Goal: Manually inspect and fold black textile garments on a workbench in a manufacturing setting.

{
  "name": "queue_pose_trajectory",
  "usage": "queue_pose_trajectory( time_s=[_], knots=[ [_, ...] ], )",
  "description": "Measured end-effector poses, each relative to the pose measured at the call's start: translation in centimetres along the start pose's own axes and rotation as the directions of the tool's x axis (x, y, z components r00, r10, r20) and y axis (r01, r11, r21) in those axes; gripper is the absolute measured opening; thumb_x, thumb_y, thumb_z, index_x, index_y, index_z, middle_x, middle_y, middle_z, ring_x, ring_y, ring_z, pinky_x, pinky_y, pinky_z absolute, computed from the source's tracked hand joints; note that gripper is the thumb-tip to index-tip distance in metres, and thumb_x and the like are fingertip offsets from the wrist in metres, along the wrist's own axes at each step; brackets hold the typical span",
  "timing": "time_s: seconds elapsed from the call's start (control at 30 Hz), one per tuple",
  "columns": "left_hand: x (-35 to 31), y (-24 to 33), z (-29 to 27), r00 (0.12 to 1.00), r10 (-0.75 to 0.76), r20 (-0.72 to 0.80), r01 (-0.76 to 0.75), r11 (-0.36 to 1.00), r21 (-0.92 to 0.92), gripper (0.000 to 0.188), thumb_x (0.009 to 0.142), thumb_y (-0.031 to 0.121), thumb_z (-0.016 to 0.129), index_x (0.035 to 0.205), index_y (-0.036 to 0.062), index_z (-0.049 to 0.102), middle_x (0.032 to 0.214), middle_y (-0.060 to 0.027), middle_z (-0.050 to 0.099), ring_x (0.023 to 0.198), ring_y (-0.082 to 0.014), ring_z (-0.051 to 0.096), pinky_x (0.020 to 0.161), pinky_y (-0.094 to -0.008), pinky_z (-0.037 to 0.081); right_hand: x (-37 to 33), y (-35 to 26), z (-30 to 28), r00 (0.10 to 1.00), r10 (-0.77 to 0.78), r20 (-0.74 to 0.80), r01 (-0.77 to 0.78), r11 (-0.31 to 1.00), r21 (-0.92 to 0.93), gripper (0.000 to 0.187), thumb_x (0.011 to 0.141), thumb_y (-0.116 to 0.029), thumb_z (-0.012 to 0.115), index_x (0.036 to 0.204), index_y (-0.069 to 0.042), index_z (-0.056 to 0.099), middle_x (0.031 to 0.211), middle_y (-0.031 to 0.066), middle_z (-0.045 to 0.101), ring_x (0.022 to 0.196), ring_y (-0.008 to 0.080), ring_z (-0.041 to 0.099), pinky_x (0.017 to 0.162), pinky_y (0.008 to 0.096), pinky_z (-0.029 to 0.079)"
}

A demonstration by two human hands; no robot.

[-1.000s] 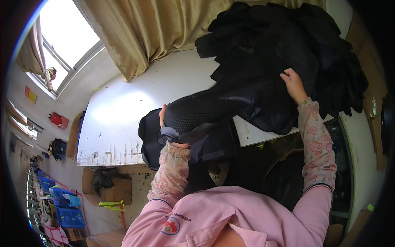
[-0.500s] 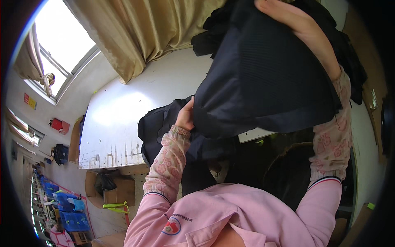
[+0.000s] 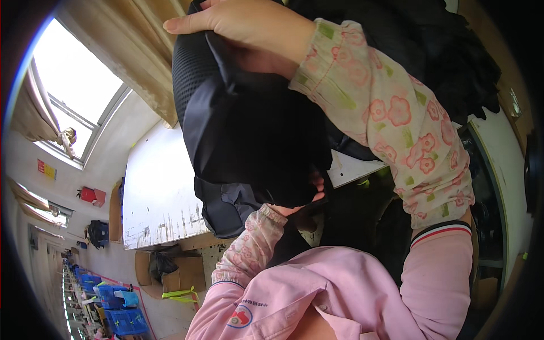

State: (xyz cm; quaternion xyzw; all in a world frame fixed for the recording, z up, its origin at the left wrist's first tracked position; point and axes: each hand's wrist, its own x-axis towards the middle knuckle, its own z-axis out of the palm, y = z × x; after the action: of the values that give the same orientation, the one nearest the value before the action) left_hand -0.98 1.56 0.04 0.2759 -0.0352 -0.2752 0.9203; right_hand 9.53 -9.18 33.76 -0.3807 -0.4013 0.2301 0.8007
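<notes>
Head: black cloth (image 3: 255, 136), white table (image 3: 161, 192), curtain (image 3: 127, 51).

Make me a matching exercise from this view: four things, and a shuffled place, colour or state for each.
Things:
1. Right hand
2. Left hand
3. Curtain
4. Tabletop

Descriptions:
A. White
B. Mostly hidden by the black cloth
C. Gold
D. At the black cloth's upper end

Pairs: 1-D, 2-B, 3-C, 4-A
</notes>
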Motion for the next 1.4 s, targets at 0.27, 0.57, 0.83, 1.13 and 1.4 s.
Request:
queue_pose_trajectory(
  time_s=[0.27, 0.57, 0.83, 1.13, 1.4],
  knots=[
    [-12.9, 13.2, -4.6, 0.542, 0.797, -0.267, -0.506, 0.563, 0.653, 0.037, 0.097, 0.022, 0.049, 0.128, 0.0027, 0.051, 0.126, -0.0137, 0.058, 0.114, -0.0286, 0.057, 0.100, -0.0431, 0.045, -3.5, -2.8, -1.7, 0.999, -0.021, -0.025, 0.017, 0.985, -0.172, 0.021, 0.092, -0.014, 0.060, 0.095, 0.006, 0.056, 0.076, 0.0088, 0.061, 0.057, 0.0158, 0.060, 0.051, 0.0242, 0.050],
    [-24.3, 10.9, -11.3, 0.416, 0.610, -0.674, -0.056, 0.757, 0.651, 0.046, 0.086, 0.003, 0.062, 0.130, 0.0052, 0.048, 0.119, -0.0113, 0.059, 0.101, -0.0239, 0.061, 0.089, -0.0367, 0.052, -16.0, 28.5, -20.2, 0.923, 0.132, -0.362, -0.360, 0.634, -0.684, 0.073, 0.070, -0.016, 0.077, 0.129, 0.004, 0.039, 0.119, 0.0243, 0.056, 0.113, 0.0312, 0.056, 0.096, 0.0359, 0.044],
    [-24.7, 8.9, -9.7, 0.123, 0.991, -0.044, 0.795, -0.072, 0.603, 0.048, 0.081, 0.011, 0.069, 0.124, 0.0010, 0.050, 0.115, -0.0201, 0.054, 0.111, -0.0321, 0.051, 0.094, -0.0396, 0.041, -19.1, 31.8, -17.3, 0.855, 0.201, -0.479, -0.509, 0.507, -0.696, 0.070, 0.073, -0.018, 0.076, 0.130, -0.001, 0.039, 0.122, 0.0265, 0.056, 0.111, 0.0394, 0.056, 0.095, 0.0403, 0.045],
    [-4.6, 2.3, -3.6, 0.904, 0.425, -0.046, 0.314, -0.588, 0.745, 0.085, 0.080, 0.060, 0.061, 0.148, 0.0203, 0.029, 0.154, -0.0212, 0.015, 0.142, -0.0411, 0.013, 0.109, -0.0639, 0.010, -16.2, 29.7, -18.0, 0.860, 0.107, -0.499, -0.491, 0.435, -0.755, 0.028, 0.084, -0.022, 0.066, 0.104, -0.004, 0.060, 0.098, 0.0173, 0.067, 0.094, 0.0344, 0.063, 0.081, 0.0417, 0.049],
    [-4.2, 0.7, -7.6, 0.910, 0.401, -0.103, 0.325, -0.536, 0.779, 0.090, 0.080, 0.066, 0.056, 0.150, 0.0189, 0.023, 0.155, -0.0215, 0.011, 0.143, -0.0399, 0.010, 0.109, -0.0631, 0.007, -8.2, 34.1, -22.8, 0.912, 0.123, -0.392, -0.407, 0.404, -0.819, 0.023, 0.078, -0.018, 0.068, 0.093, -0.001, 0.068, 0.080, 0.0123, 0.068, 0.073, 0.0217, 0.065, 0.069, 0.0329, 0.051]
  ],
)
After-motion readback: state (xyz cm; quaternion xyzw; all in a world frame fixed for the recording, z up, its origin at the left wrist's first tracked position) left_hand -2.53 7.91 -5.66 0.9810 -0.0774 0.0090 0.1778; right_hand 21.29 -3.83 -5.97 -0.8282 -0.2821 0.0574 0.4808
